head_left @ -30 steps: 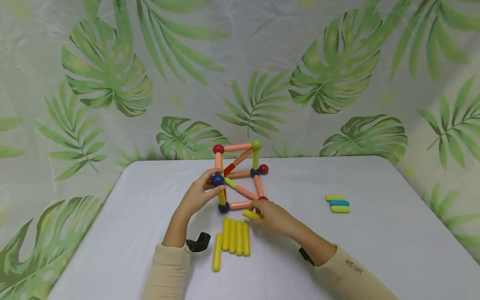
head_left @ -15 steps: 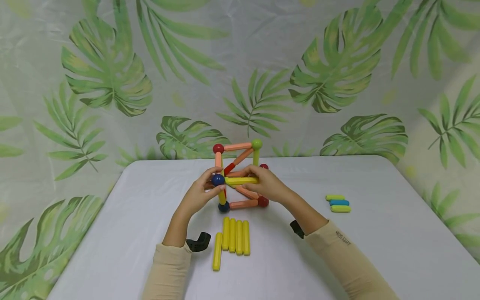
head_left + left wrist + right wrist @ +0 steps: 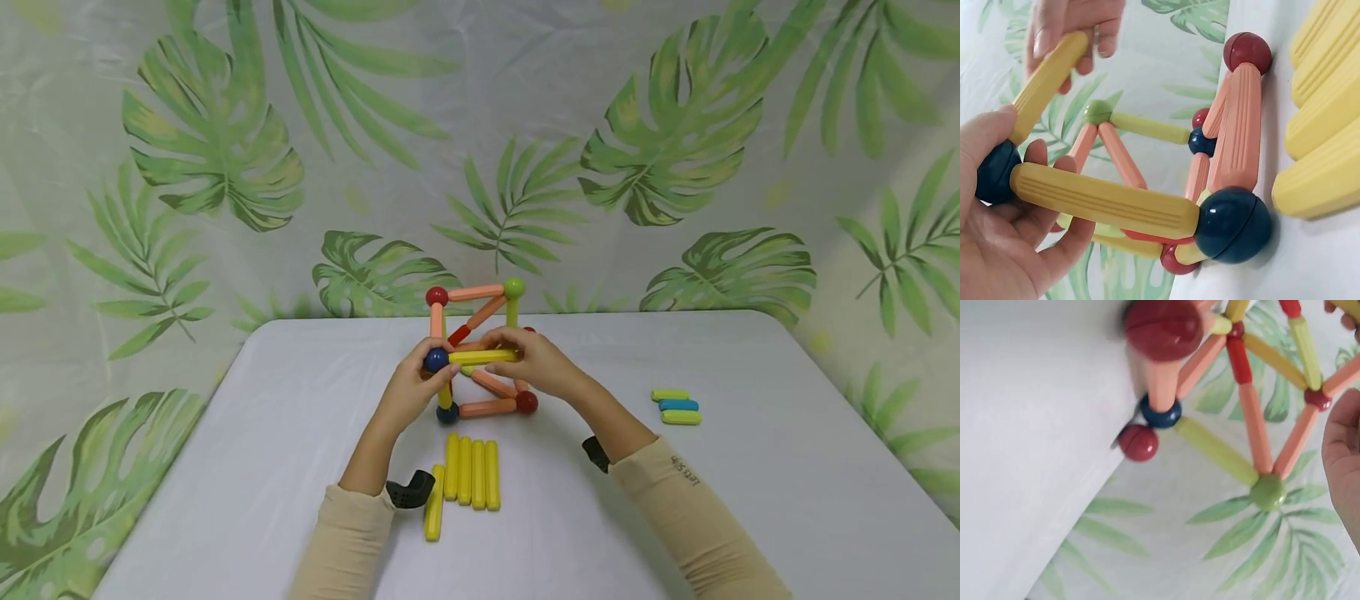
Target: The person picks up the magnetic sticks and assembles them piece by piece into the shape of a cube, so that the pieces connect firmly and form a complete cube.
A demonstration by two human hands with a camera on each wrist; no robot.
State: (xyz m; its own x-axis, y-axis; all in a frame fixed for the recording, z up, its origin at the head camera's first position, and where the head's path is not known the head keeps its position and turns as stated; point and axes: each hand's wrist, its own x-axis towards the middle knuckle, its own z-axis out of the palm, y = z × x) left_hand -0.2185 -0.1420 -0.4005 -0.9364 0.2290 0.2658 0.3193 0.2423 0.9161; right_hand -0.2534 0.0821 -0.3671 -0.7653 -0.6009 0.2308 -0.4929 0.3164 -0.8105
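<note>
My left hand (image 3: 412,383) grips the upper blue ball (image 3: 997,172) of a ball-and-rod frame. From that ball a standing yellow rod (image 3: 1107,200) runs down to a lower blue ball (image 3: 1233,225). My right hand (image 3: 543,362) pinches another yellow building rod (image 3: 483,357) by its right end and holds it level. The rod's left end meets the upper blue ball, and my left thumb is right at that end. Orange, red and green rods make up the frame behind, with a green ball (image 3: 513,288) and a red ball (image 3: 437,297) on top.
Several yellow rods (image 3: 472,473) lie side by side in front of the frame, one slightly apart (image 3: 433,512). Farther right lie two short green rods (image 3: 681,418) and a blue one (image 3: 678,406). A loose-looking red ball (image 3: 1139,442) sits beside the frame's back corner.
My right hand has lifted the yellow rod from low at the frame's front up to the upper blue ball. My left forearm has shifted slightly right, its thumb now at the rod's end.
</note>
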